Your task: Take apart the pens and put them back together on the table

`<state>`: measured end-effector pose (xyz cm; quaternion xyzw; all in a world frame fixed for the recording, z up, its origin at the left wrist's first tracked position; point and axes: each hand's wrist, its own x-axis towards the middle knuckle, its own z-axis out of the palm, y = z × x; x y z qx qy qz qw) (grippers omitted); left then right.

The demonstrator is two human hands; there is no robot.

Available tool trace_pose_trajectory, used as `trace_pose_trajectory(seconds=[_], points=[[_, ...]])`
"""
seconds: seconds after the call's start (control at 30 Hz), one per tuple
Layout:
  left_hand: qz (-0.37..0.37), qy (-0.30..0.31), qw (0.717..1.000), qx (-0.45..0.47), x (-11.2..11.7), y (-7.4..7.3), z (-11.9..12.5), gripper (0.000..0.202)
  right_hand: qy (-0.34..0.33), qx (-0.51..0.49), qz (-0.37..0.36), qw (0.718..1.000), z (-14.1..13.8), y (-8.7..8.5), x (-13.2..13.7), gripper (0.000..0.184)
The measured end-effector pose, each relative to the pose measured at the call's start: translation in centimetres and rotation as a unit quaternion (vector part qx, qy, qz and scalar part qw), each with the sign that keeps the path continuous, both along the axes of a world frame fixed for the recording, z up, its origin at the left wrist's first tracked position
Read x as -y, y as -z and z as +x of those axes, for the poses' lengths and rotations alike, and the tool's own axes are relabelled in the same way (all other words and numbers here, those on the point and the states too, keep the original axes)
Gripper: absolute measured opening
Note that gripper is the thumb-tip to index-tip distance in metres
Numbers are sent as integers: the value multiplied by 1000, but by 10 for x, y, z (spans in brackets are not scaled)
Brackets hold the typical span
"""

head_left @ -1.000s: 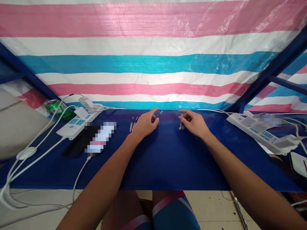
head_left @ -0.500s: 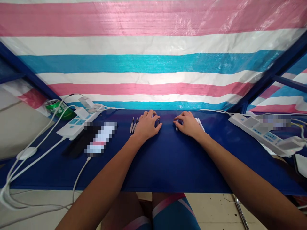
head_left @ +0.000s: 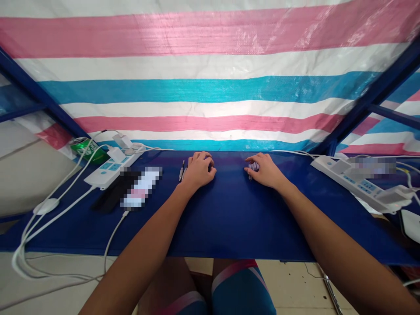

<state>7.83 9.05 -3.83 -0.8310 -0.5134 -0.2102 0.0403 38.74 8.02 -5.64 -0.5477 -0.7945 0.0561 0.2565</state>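
The small grey-and-white parts (head_left: 253,166) lie on the blue surface (head_left: 229,227) directly under the fingers (head_left: 251,159) of the right hand (head_left: 266,171). That hand is half curled over them, and I cannot tell whether it has hold of them or only touches them. The left hand (head_left: 200,170) sits to the left of the parts, cupped with its knuckles up; anything beneath it is hidden, so its hold cannot be told either. Just beside that hand, further left of the parts, two slim pens (head_left: 181,170) lie close together. Pieces this thin will probably handle best pinched by the fingertips, as a flat palm would cover them. Well left of the parts are a white power strip (head_left: 111,170), a green drink can (head_left: 85,149), a black item (head_left: 110,197), a blurred white item (head_left: 141,186) and white cables (head_left: 65,208). Well right of the parts lies a second white power strip (head_left: 354,181). A striped tarpaulin (head_left: 210,89) hangs behind them.
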Motion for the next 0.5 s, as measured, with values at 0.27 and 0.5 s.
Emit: trace_pose_trajectory(seconds=[0.27,0.5], points=[[39,-119,992,-17,4,-12,-8,44,192,9,31,981,39,5,-9,46],[-35,-314,948,-48,2,-22,-45,48,251,-109,-53,960,68,7,-16,38]])
